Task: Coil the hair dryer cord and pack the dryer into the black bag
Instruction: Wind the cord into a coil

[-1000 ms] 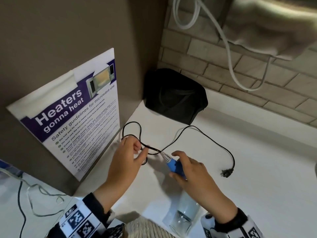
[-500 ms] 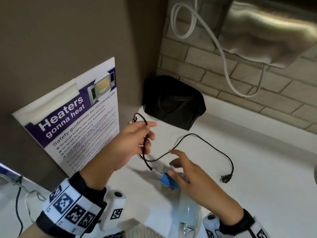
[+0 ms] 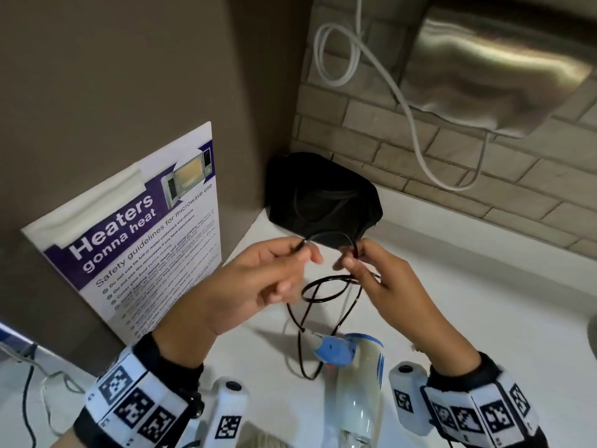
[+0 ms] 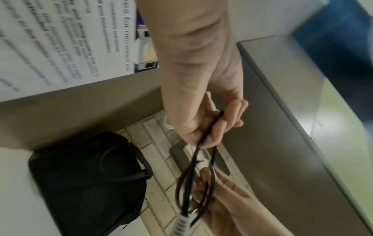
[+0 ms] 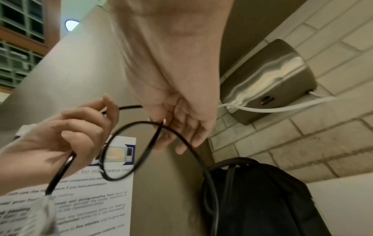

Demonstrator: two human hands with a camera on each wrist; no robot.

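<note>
The white and blue hair dryer [image 3: 350, 367] lies on the white counter [image 3: 484, 318] near its front edge. Its thin black cord [image 3: 326, 287] rises from the blue handle end into loops held in the air. My left hand [image 3: 274, 270] pinches the cord between thumb and fingers, and the same pinch shows in the left wrist view [image 4: 212, 126]. My right hand [image 3: 365, 257] pinches the cord a short way to the right, with a loop [image 5: 129, 150] hanging below it. The black bag [image 3: 323, 202] stands in the back corner behind both hands. The plug is hidden.
A brown wall with a microwave safety poster [image 3: 139, 234] closes off the left. A steel wall-mounted dryer [image 3: 491, 69] with a white cable [image 3: 403, 101] hangs on the brick wall at the upper right. The counter stretches away to the right.
Both hands rose off the counter. My right hand left the dryer's handle and took hold of the cord. The cord's long run and plug came off the counter into loops between the hands.
</note>
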